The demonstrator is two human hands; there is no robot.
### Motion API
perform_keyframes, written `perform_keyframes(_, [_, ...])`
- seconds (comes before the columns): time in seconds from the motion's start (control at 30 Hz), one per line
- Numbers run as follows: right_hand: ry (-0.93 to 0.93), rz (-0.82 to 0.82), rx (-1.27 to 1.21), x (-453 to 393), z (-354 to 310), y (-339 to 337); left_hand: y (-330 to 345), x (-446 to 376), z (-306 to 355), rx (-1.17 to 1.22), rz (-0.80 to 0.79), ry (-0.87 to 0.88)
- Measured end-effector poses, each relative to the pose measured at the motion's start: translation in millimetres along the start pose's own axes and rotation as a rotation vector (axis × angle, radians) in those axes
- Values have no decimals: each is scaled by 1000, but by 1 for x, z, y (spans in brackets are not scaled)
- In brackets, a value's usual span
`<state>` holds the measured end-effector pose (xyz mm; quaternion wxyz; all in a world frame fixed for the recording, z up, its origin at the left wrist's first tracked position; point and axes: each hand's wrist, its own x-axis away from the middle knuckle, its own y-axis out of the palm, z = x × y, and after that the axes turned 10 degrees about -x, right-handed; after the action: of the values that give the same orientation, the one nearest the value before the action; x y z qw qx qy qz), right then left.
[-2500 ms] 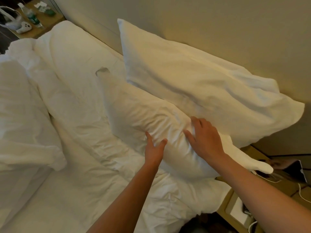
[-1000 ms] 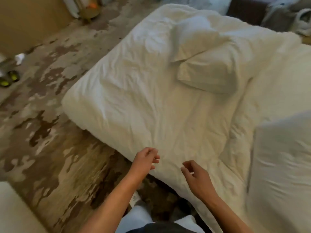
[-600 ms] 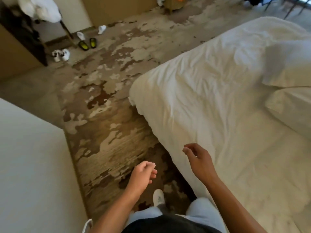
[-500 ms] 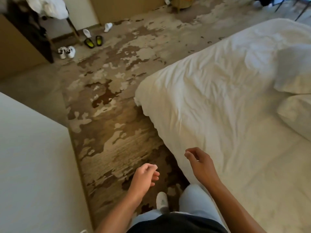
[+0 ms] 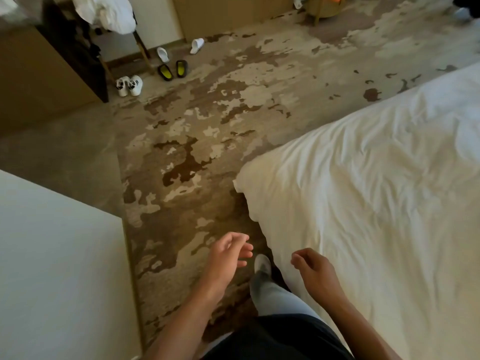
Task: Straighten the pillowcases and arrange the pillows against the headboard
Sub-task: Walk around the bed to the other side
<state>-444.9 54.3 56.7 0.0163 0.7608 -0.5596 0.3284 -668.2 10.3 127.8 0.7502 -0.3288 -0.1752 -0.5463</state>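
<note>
I look down along the side of a bed with a rumpled white duvet (image 5: 376, 193) filling the right half of the view. No pillow and no headboard are in sight. My left hand (image 5: 227, 257) hangs over the patterned carpet, fingers loosely curled and apart, holding nothing. My right hand (image 5: 313, 268) hovers at the bed's near edge, fingers also loosely curled, empty. Between them my own leg and a light-coloured shoe (image 5: 262, 265) stand on the carpet.
A white surface (image 5: 57, 268) fills the lower left. Brown and beige carpet (image 5: 197, 141) runs between it and the bed. White sneakers (image 5: 129, 85), dark slippers (image 5: 172, 70) and white slippers (image 5: 179, 49) lie at the far side beside a dark stand draped with white cloth (image 5: 109, 14).
My view has swung left, from the pillows at the headboard to the floor beside the bed. Both hands let go of the pillow and now hang empty. The pillows left the frame.
</note>
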Motion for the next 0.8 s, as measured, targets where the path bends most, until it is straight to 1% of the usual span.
perform_keyframes(0.1, [-39, -80, 11, -68, -63, 29, -47, -48, 32, 46, 66, -23])
perform_keyframes(0.23, [-133, -194, 28, -157, -161, 66, -102, -108, 51, 114, 187, -87])
perform_keyframes(0.33, [-182, -220, 6, -227, -232, 94, -141, -161, 63, 157, 241, -152])
perform_keyframes(0.43, [-218, -220, 21, -295, -288, 117, -177, -224, 81, 200, 262, -200])
perform_keyframes(0.53, [-221, -198, 32, -362, -334, 138, -213, -302, 115, 171, 231, -170])
perform_keyframes(0.67, [-170, -74, 1, -421, -385, 140, -250, -398, 185, 80, 101, -129])
perform_keyframes(0.8, [-71, 84, -34, -463, -416, 123, -248, -485, 273, -42, -67, -42])
